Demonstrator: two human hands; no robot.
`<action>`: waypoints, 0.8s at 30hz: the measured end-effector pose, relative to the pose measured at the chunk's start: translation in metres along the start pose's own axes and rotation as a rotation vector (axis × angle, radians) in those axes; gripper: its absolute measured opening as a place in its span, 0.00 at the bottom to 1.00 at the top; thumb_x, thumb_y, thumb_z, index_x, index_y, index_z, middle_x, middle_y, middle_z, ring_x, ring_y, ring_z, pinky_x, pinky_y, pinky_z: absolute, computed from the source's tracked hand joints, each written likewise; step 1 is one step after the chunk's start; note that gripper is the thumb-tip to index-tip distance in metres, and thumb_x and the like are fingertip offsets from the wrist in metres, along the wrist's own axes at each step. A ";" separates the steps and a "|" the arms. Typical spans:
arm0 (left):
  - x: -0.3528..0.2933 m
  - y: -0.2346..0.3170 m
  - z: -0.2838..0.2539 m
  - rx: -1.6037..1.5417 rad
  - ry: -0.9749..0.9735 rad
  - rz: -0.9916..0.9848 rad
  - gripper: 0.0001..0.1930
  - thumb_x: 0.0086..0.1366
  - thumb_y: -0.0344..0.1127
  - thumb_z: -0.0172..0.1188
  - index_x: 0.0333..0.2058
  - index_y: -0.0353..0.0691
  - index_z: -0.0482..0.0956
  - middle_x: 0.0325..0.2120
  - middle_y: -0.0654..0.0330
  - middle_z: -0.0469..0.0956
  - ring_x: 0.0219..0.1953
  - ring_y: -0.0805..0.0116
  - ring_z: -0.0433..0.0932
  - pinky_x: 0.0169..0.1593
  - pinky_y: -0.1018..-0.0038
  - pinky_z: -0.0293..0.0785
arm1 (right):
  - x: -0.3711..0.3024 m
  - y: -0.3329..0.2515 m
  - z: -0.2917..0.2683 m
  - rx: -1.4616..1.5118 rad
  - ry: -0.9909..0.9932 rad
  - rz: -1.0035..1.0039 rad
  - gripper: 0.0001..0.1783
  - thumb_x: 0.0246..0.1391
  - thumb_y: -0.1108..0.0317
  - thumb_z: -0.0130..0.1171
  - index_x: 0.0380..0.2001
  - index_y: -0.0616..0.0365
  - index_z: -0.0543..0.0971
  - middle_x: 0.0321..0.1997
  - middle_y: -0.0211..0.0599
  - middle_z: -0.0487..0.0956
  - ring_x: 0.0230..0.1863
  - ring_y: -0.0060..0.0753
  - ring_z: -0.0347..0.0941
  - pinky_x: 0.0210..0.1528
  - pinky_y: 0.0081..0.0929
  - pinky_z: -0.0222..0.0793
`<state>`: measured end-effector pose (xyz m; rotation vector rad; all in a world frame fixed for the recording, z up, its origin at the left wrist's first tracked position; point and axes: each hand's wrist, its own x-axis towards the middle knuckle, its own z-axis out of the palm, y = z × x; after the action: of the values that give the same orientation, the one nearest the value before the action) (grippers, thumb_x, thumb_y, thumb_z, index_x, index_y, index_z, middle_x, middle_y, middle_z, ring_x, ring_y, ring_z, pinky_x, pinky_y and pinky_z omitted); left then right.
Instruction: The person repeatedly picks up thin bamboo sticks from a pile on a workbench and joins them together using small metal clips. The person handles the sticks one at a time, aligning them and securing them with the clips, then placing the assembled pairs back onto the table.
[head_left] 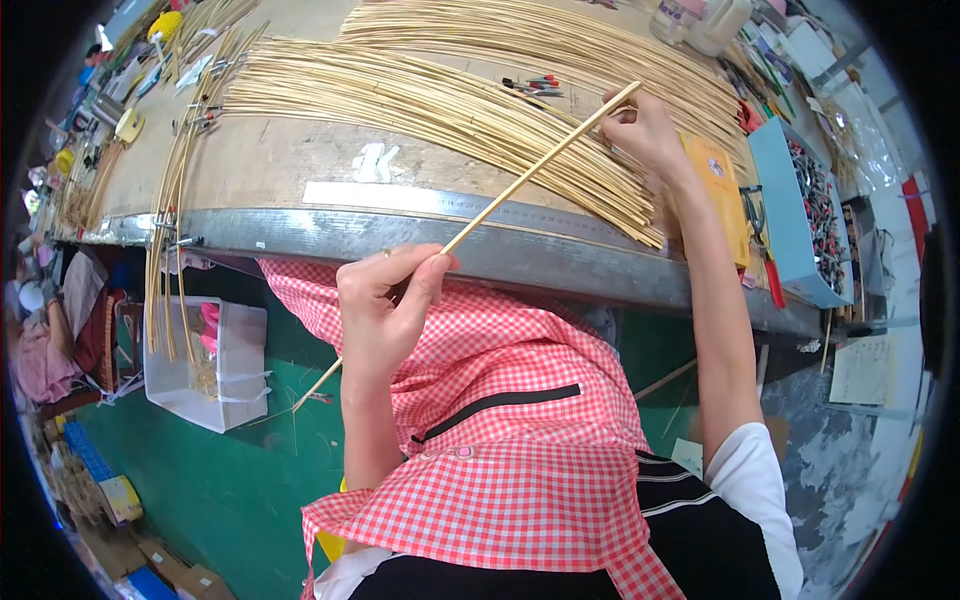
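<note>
A long thin cane strip (540,164) runs slantwise between my hands, over the table's front edge. My left hand (388,295) is closed round it near that edge, thumb and forefinger pinching, and the strip's lower end comes out below the wrist. Farther right, above the tabletop, my right hand (642,130) pinches the strip close to its upper end. Behind it lies a wide bundle of pale cane strips (430,100), spread across the table. A steel ruler (400,197) lies flat along the front edge.
At right stand a yellow box (718,185), pliers (754,215) and a blue box (795,215) full of small clips. Clipped strips (172,230) overhang the table's left end above a white plastic bin (235,350). Small clips (535,86) lie between the strip bundles.
</note>
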<state>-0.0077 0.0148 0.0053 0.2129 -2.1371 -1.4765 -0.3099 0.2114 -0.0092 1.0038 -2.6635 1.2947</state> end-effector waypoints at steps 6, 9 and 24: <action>-0.001 0.002 0.000 0.020 -0.003 0.002 0.04 0.58 0.25 0.59 0.28 0.32 0.81 0.14 0.60 0.75 0.15 0.78 0.70 0.21 0.80 0.61 | -0.006 0.004 -0.013 -0.423 -0.189 -0.178 0.11 0.47 0.74 0.58 0.36 0.67 0.77 0.33 0.43 0.79 0.30 0.32 0.77 0.33 0.26 0.72; -0.001 0.000 0.001 0.011 0.022 0.013 0.04 0.58 0.25 0.59 0.28 0.32 0.81 0.14 0.61 0.74 0.15 0.78 0.69 0.21 0.80 0.61 | -0.013 -0.003 -0.017 -0.669 -0.148 -0.257 0.11 0.47 0.76 0.58 0.36 0.67 0.76 0.35 0.49 0.79 0.33 0.39 0.78 0.36 0.28 0.73; -0.045 0.033 -0.108 0.144 0.730 0.219 0.13 0.65 0.32 0.53 0.27 0.27 0.78 0.17 0.62 0.70 0.16 0.83 0.57 0.21 0.82 0.46 | -0.054 -0.214 0.071 -0.012 0.127 -0.836 0.16 0.45 0.79 0.54 0.41 0.65 0.72 0.34 0.44 0.76 0.37 0.39 0.76 0.40 0.26 0.75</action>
<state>0.0901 -0.0421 0.0487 0.4713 -1.6011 -0.9215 -0.1311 0.0935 0.0785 1.6861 -1.7848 1.0725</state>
